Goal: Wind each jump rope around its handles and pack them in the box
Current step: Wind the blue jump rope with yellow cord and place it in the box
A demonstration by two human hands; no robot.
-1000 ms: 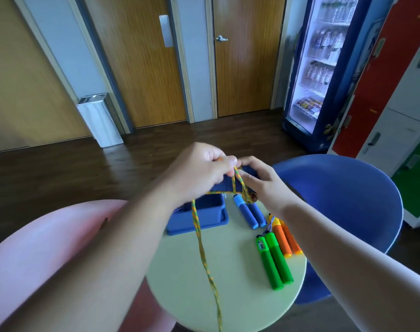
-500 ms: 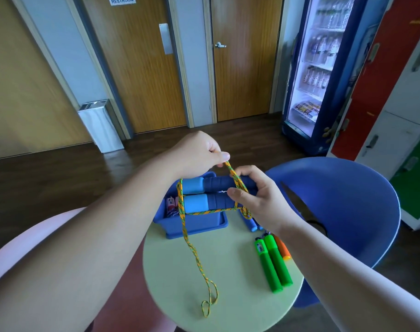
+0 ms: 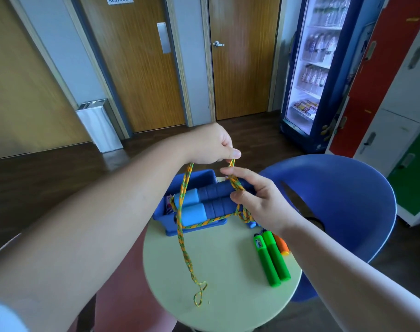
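Observation:
My right hand (image 3: pixel 259 202) grips a pair of blue jump-rope handles (image 3: pixel 204 204), held side by side above the blue box (image 3: pixel 192 230). Their orange-green braided rope (image 3: pixel 183 245) is wrapped a few turns around the handles near my fingers. My left hand (image 3: pixel 210 146) pinches a loop of that rope just above the handles. The rope's free end hangs down and curls on the green round table (image 3: pixel 218 283). A green-handled jump rope (image 3: pixel 271 259) lies on the table at the right, with an orange handle (image 3: pixel 282 245) partly hidden behind it under my right forearm.
A blue chair (image 3: pixel 343 207) stands right of the table and a pink seat (image 3: pixel 122 283) at the left. Beyond are wooden doors, a metal bin (image 3: pixel 100 125), a drinks fridge (image 3: pixel 316 68) and coloured lockers. Something small lies inside the box.
The view pulled back and my hands rose a little. My left hand lifted the rope loop higher above the handles, and the hanging end now curls lower on the table.

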